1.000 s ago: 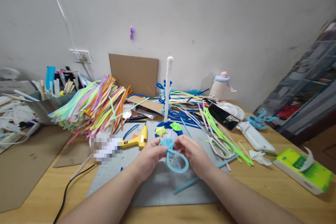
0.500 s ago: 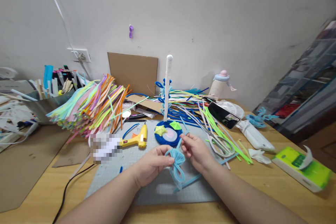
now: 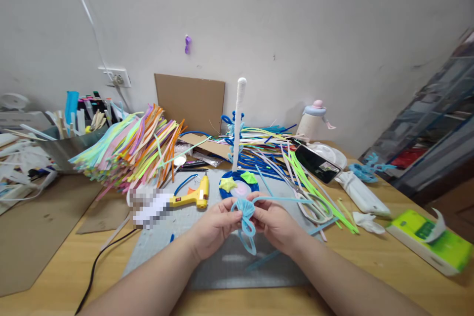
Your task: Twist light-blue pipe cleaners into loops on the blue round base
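Observation:
A light blue pipe cleaner piece (image 3: 246, 217), bent into several loops, is pinched between both hands above a grey cutting mat (image 3: 222, 261). My left hand (image 3: 213, 227) grips its left side with thumb and fingers closed. My right hand (image 3: 276, 222) grips the right side; a loose tail of the pipe cleaner runs from it out to the right. Just behind the hands sits a round dark blue base (image 3: 239, 186) carrying a yellow star, a green shape and an upright white fuzzy pole (image 3: 238, 123).
A yellow glue gun (image 3: 192, 197) lies left of the base, its black cord trailing toward me. Stacks of coloured pipe cleaners (image 3: 129, 150) fill the back. Scissors (image 3: 313, 205), a phone (image 3: 317, 163), a green tissue pack (image 3: 429, 247) and a loose blue pipe cleaner (image 3: 266, 256) lie right.
The hands drew apart while the right pulled the tail, then came back together. The looped piece now hangs narrower, and the tail stretches out to the right.

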Demonstrator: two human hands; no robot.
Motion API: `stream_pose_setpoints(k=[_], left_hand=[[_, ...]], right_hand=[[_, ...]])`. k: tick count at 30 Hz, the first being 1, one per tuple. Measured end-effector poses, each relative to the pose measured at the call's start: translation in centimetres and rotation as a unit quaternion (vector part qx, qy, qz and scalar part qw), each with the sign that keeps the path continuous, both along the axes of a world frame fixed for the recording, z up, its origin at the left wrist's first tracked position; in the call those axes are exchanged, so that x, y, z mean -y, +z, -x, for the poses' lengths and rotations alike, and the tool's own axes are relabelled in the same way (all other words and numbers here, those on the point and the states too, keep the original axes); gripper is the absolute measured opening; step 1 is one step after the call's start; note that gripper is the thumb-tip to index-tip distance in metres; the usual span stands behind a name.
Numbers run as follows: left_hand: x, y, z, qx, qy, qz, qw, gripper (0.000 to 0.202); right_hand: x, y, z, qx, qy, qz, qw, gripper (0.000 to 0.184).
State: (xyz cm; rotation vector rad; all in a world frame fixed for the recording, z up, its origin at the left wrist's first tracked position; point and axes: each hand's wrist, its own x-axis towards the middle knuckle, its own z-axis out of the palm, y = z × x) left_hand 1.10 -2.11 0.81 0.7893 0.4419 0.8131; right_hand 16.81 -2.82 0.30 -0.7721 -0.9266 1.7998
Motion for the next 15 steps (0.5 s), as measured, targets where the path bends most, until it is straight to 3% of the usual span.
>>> stream_pose_setpoints(k=[5,10,15], left_hand=[[0.1,-0.1,0.0,-0.003,-0.003,-0.002,1.0,0.012],[0.2,0.1,0.0,-0.015,-0.004,-0.019,1.0,0.012],[0.3,0.1,-0.1,-0.03,-0.021,-0.037,0.999,0.018]], right_hand=[[-0.3,-0.1,0.1,0.089,-0.025,-0.057,0.994,0.027],[-0.4,-0.6,0.3,0.134,-0.021,-0.055,0.989,0.029],[-0.7,-1.2,0.1,0.18,-0.064,-0.057,0.98,0.027]])
